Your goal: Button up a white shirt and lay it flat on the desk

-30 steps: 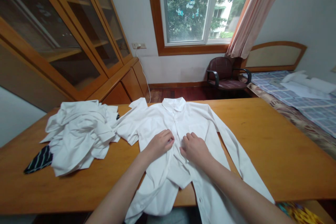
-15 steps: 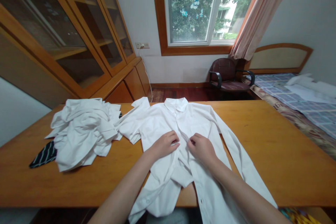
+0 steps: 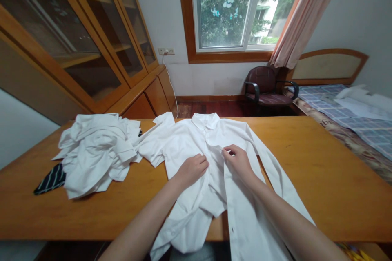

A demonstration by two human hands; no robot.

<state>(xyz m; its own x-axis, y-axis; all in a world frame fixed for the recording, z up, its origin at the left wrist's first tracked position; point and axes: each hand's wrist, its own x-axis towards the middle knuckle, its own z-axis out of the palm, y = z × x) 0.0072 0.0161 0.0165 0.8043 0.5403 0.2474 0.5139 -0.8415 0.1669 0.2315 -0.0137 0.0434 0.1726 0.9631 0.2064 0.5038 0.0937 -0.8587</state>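
Note:
A white long-sleeved shirt (image 3: 183, 142) lies front up on the table, its collar at the far side and its front open below the chest. Its lower part hangs over the near table edge. My right hand (image 3: 239, 162) pinches the edge of the right-hand front panel and holds it a little raised. On the opposite front edge, my left hand (image 3: 193, 169) rests with its fingers curled together on the cloth; the fingertips are partly hidden. One sleeve is bunched at the left, while the other stretches down to the right.
A heap of white clothes (image 3: 98, 151) lies on the wooden table (image 3: 330, 179) at the left, with a dark striped cloth (image 3: 51, 180) under it. Beyond the table stand a glass-door cabinet (image 3: 104, 28), a chair (image 3: 265, 85) and a bed (image 3: 343, 102).
My right hand has moved slightly up and lifted the front edge, widening the gap between the panels. My left hand has stayed nearly in place, its fingers now flatter on the cloth.

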